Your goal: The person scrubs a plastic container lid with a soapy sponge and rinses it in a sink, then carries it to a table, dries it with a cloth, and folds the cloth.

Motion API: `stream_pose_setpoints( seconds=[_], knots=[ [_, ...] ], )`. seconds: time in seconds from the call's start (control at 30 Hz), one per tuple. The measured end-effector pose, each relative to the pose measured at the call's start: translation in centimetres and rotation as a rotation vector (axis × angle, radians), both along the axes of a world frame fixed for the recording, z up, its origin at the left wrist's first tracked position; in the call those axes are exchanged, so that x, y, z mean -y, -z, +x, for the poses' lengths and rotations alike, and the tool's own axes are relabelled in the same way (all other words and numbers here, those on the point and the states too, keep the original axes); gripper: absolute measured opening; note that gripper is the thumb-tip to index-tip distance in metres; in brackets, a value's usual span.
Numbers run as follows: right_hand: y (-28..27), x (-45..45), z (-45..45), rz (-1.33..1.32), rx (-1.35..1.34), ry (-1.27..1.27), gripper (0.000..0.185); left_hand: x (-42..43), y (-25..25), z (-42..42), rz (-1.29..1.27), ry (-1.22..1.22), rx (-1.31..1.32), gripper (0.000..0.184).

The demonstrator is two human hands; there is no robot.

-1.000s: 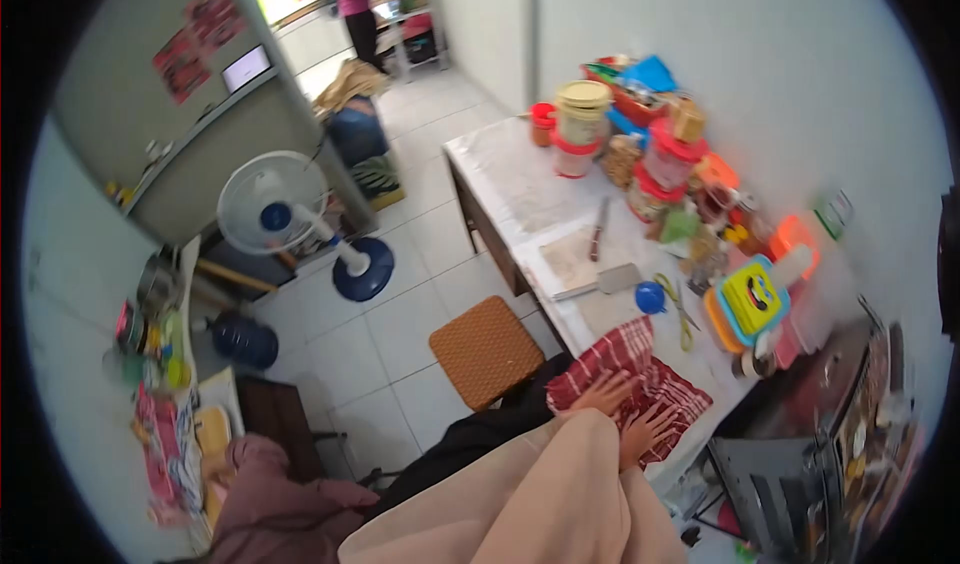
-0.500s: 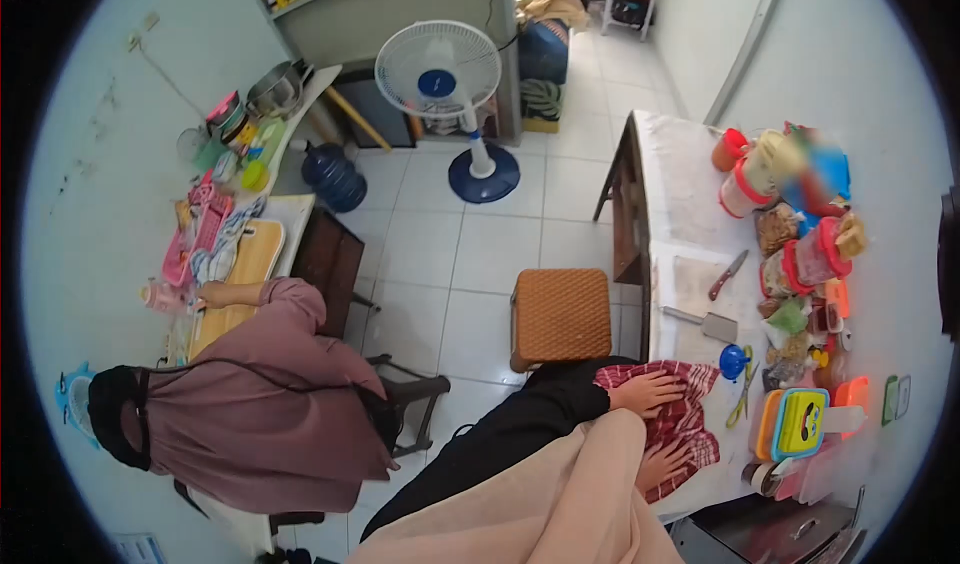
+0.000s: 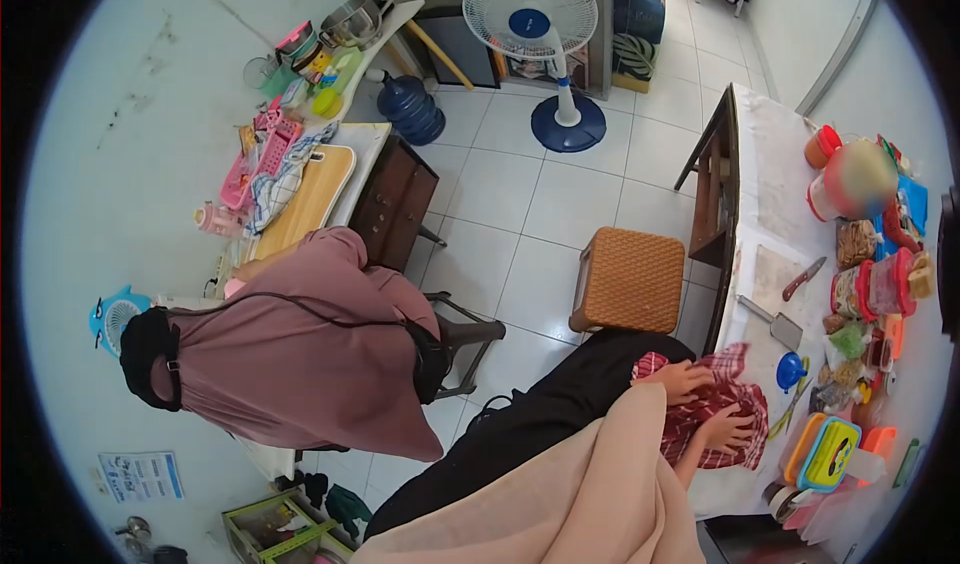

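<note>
A red and white checked cloth [image 3: 712,404] lies bunched at the near edge of the white-covered table, with one corner folded up. My left hand [image 3: 684,380] grips its upper part, fingers bent into the fabric. Lower down, my right hand [image 3: 728,432] has its fingers curled over the cloth, gathering folds. Just beyond the cloth are a blue funnel [image 3: 791,370] and scissors with yellow-green handles [image 3: 783,424]. Farther up the table lie a metal spatula [image 3: 775,324] and a knife with a brown handle [image 3: 803,279].
Red-lidded jars [image 3: 891,282], bagged foods and a yellow-lidded lunch box [image 3: 832,454] line the wall side. A woven-top stool [image 3: 632,279] stands beside the table. On the left, another person [image 3: 310,354] sits at a counter with a wooden board [image 3: 310,199]. A standing fan [image 3: 530,24] is at the back.
My hands lay flat on the spread cloth before; now their fingers are bent and the cloth is bunched, one corner raised. The view has shifted. The other person's forearm has drawn closer to their body.
</note>
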State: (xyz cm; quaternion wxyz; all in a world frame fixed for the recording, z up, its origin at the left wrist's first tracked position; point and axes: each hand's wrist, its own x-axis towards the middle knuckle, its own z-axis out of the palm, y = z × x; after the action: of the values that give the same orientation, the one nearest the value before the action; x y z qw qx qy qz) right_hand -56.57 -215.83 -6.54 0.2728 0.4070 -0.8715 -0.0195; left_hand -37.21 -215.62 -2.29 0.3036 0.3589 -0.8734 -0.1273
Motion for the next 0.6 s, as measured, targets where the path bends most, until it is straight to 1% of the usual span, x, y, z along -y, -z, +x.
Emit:
stream_pose_setpoints(
  seconds=[0.03,0.07,0.1,0.17,0.2,0.23,0.3,0.37,0.43,0.47,0.53,0.57,0.6],
  knots=[
    [-0.4,0.1,0.2,-0.031,-0.003,0.033,0.051,-0.2,0.0,0.2,0.004,-0.006,0.004,0.061],
    [-1.5,0.2,0.9,0.111,0.071,0.098,0.052,-0.3,-0.1,0.4,0.01,-0.009,0.005,0.061],
    [-1.2,-0.1,0.6,0.107,0.073,0.115,0.052,-0.4,-0.2,0.6,0.012,-0.013,0.009,0.06],
    [-1.3,-0.6,0.4,0.128,0.059,-0.105,0.051,-0.8,-0.3,0.7,0.021,-0.021,0.017,0.06],
    [-1.6,-1.3,0.6,0.183,0.13,-0.148,0.052,-0.8,-0.3,0.9,0.031,-0.029,0.021,0.059],
    [-1.9,-2.6,0.9,0.176,0.129,-0.12,0.052,-0.9,-0.3,1.1,0.035,-0.034,0.029,0.059],
    [-3.9,-5.7,1.8,0.138,0.298,-0.602,0.053,-1.1,-0.4,1.2,0.055,-0.045,0.042,0.058],
    [-6.3,-9.2,3.1,0.228,0.413,-0.693,0.055,-1.1,-0.4,1.8,0.077,-0.066,0.065,0.058],
    [-7.3,-10.6,3.6,0.222,0.405,-0.633,0.055,-1.0,-2.3,2.9,0.103,-0.114,0.099,0.057],
    [-7.4,-10.5,3.8,0.218,0.429,-0.628,0.056,-1.2,-1.0,2.7,0.107,-0.136,0.123,0.057],
    [-7.9,-10.1,4.2,0.203,0.483,-0.586,0.055,-1.5,-1.5,2.6,0.129,-0.205,0.181,0.056],
    [-7.2,-9.8,4.0,0.168,0.487,-0.575,0.055,-1.7,-1.9,2.4,0.142,-0.236,0.223,0.056],
    [-7.8,-9.4,4.3,0.133,0.531,-0.56,0.055,-2.1,-2.5,1.6,0.169,-0.268,0.289,0.056]
  ],
)
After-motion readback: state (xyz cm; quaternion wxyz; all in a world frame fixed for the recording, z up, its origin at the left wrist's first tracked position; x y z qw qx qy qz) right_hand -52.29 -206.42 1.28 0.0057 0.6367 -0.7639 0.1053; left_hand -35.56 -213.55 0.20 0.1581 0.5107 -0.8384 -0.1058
